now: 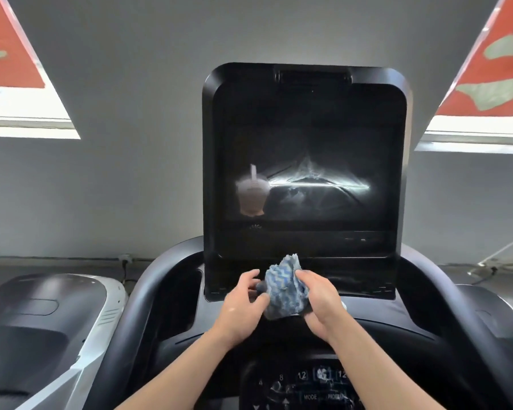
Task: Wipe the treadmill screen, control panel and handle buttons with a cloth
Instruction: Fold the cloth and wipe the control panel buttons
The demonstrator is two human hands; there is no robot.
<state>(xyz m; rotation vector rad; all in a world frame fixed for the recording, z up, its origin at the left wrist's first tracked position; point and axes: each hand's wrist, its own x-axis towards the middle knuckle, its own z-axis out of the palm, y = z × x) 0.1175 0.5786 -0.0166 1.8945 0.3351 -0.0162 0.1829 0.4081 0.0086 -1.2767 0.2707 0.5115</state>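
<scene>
Head camera looks down past two bare forearms at a treadmill console. A crumpled cloth (285,287), blue and white in a zigzag weave, sits just below the middle of the frame, bunched into a loose wad in front of the lower edge of the screen housing.

Right hand (320,303) grips the cloth from its right side, fingers curled over the top and thumb tucked beneath. Left hand (242,306) meets it from the left, fingers bent and thumb touching the wad's lower left edge; whether it truly pinches the fabric or only steadies it cannot be told. Both forearms rise from the bottom edge of the frame and converge on the cloth.

Behind the hands stands the treadmill screen (305,161), a dark glossy panel in a black frame filling the centre, showing pale streaks and a reflected cup with a straw at its lower left. At the bottom centre lies the control panel (299,386), with numbers and the words MODE and PROGRAM, partly smeared. Black curved handles (139,294) flank the console. A neighbouring machine (48,315) in grey and white sits at lower left. A grey wall (125,173) fills the background, with red banners (6,45) in the upper corners.
</scene>
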